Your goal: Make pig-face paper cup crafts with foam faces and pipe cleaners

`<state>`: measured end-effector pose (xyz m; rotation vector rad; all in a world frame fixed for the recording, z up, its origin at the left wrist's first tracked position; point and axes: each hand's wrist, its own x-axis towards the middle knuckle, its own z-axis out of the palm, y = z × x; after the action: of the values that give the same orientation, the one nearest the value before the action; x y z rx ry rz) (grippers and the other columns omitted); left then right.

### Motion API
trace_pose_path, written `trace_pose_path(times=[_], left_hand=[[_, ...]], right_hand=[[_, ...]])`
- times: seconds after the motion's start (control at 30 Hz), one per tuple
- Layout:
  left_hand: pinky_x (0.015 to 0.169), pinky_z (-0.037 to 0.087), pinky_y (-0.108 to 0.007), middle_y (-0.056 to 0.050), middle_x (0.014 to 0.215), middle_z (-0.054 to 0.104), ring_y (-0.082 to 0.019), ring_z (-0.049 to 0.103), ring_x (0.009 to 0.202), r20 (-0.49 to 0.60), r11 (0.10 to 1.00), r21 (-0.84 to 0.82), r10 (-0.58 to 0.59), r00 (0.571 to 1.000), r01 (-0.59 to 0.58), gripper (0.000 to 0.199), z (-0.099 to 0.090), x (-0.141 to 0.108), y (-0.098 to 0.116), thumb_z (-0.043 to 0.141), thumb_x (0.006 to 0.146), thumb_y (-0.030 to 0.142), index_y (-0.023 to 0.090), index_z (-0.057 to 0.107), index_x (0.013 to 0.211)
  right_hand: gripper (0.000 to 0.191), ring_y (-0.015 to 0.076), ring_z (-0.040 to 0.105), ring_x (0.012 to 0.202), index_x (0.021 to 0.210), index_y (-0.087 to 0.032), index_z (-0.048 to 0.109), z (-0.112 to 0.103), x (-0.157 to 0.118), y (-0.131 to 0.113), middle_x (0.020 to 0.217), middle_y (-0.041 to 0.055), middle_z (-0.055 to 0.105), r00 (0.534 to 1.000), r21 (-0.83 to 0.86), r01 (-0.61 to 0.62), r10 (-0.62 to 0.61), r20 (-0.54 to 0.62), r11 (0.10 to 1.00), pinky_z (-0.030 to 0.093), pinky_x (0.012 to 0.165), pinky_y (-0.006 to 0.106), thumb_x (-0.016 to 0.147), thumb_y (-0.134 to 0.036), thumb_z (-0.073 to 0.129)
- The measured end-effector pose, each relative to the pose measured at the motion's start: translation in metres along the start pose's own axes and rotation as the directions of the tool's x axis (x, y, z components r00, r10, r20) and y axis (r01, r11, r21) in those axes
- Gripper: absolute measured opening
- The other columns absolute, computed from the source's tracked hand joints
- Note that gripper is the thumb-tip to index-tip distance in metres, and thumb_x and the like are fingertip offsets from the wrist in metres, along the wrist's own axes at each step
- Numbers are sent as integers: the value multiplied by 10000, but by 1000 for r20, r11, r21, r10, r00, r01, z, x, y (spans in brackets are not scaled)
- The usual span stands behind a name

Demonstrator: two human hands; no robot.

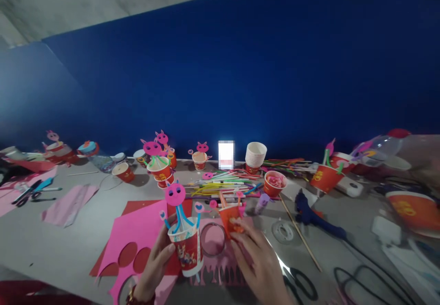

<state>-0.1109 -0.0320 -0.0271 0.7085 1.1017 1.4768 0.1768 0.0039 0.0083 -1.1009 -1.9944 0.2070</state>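
Observation:
My left hand (pixel 158 252) is wrapped round a red and white paper cup (pixel 187 251), tilted slightly. From its mouth rise blue tube-like arms tipped with pink and blue paper hearts, and a pink paper animal head (pixel 175 195) with ears. My right hand (pixel 252 254) has its fingers closed on a smaller orange paper cup (pixel 228 218), which leans and has orange strips and pink paper pieces at its top. Between the hands lie a round ring (pixel 213 239) and pink paper (pixel 209 275) with cut-out shapes.
Bright pink sheets (pixel 137 227) with round holes lie at left. Behind are several colored sticks (pixel 227 183), stacked white cups (pixel 256 154) and finished-looking cup figures (pixel 160 170). To the right are a blue glue gun (pixel 318 218) with cable, a tape roll (pixel 282 231), a wooden stick (pixel 302 234) and scissors (pixel 302 282).

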Motion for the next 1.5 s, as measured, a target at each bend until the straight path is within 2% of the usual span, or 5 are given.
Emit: trace_pose_path(times=[0.57,0.87,1.17,1.37,1.5], left_hand=[[1029,515,-403,-114,1414,613,-337,575,1282,206,972,192,95,974,-136,601,20,8,25,743,842,333,280,548,1408],[805,602,-341,-50,1058,791,-274,739,971,64,932,353,-110,992,80,542,-28,17,54,796,777,336,271,622,1286],[613,471,-286,-45,800,761,-275,694,700,-36,632,771,171,985,-81,599,-61,33,56,868,641,357,245,689,1201],[857,484,-316,-113,1171,695,-371,562,1173,-165,690,687,454,875,-229,531,-19,1,60,892,617,302,247,736,1122],[1015,453,-361,-113,1425,575,-346,506,1309,75,843,470,260,963,-264,541,39,-18,34,779,792,281,269,636,1314]], right_hand=[[279,259,720,1037,1194,-216,635,16,11,-32,1147,94,747,987,129,-88,68,149,988,611,843,366,932,-301,593],[283,279,702,1070,1190,-200,630,12,5,0,1144,118,735,993,-33,-112,113,30,993,585,879,414,965,-325,513],[727,355,748,900,1469,-165,399,29,15,21,1150,186,741,941,-415,-248,319,110,875,592,703,424,863,-469,661],[762,340,745,947,1540,-132,246,29,-2,22,1172,204,724,967,-302,-235,253,19,924,607,734,433,931,-471,554],[804,341,702,1077,1559,-161,187,26,-16,1,1296,214,651,984,-177,-179,172,-56,968,614,795,453,939,-538,534]])
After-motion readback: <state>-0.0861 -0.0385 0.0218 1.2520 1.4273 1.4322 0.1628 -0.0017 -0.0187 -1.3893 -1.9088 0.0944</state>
